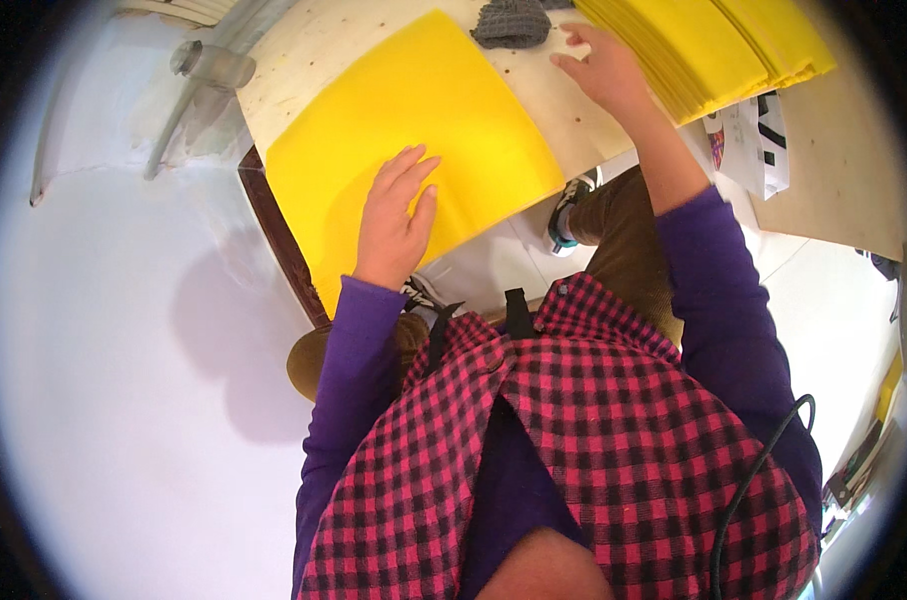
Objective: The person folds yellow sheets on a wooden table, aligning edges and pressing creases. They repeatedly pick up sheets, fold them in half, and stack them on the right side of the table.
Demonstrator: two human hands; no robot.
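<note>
A wide yellow sheet [414, 110] lies on the wooden tabletop, its near edge reaching past the table's front edge. My left hand [398, 215] is over the sheet's near part with fingers stretched; whether it presses on the sheet is hard to tell. At the far right, my right hand [612, 78] has its thumb and fingers apart and nothing in them. It is above bare wood between a crumpled grey knitted item [512, 26] and a stack of folded yellow sheets [699, 50].
The pale wooden tabletop [539, 88] has small dark holes. Below the stack, a white printed bag [759, 145] hangs at the right edge. A white wall [124, 330] runs along the left, with a clear cylindrical container [219, 66] beyond the table corner. My legs are under the table.
</note>
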